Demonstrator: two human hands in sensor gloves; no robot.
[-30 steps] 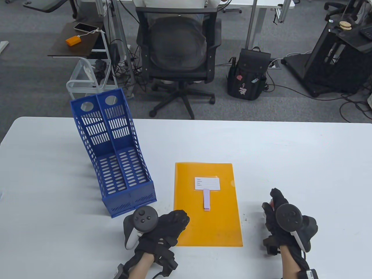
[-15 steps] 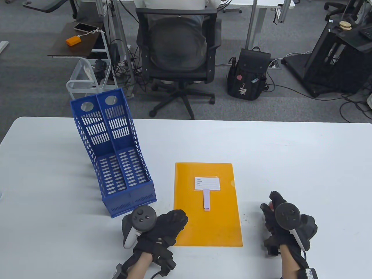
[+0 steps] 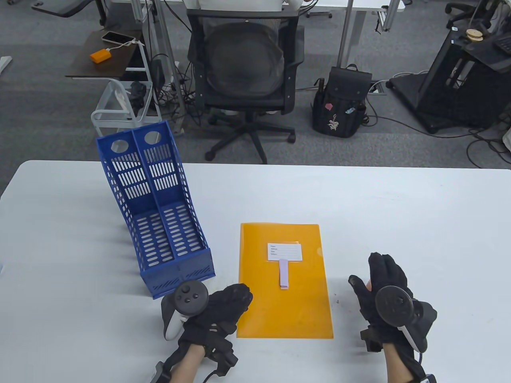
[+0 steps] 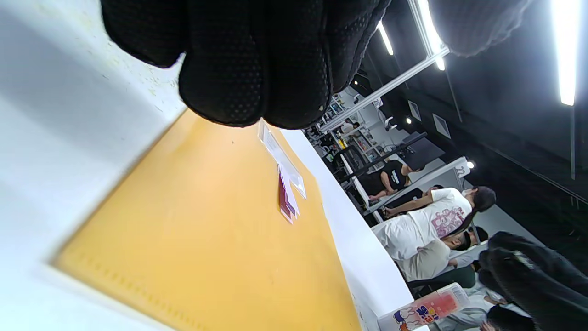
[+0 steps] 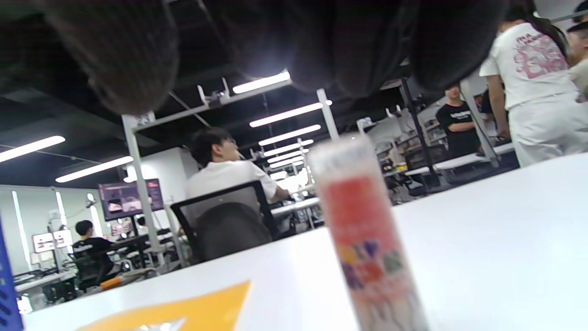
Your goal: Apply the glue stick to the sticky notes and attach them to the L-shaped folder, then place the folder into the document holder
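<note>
1. A white table fills the near half of the table view, with both gloved hands entering at 6 o'clock.
2. The left hand, at 7 o'clock, lies with its fingers loosely bent on the near-left corner of the orange folder, clasping nothing.
3. The right hand, at 5 o'clock, stands apart from the folder, fingers spread straight; the right wrist view shows the glue stick upright on the table just in front of them, ungripped.
4. The folder lies flat at centre; a pink sticky note sits on it, touching the near edge of a white label.
5. The blue document holder stands at 10 o'clock, both slots showing nothing inside.
6. Beyond the table, grey carpet carries a black office chair at 12 o'clock and a black backpack at 1 o'clock.
</note>
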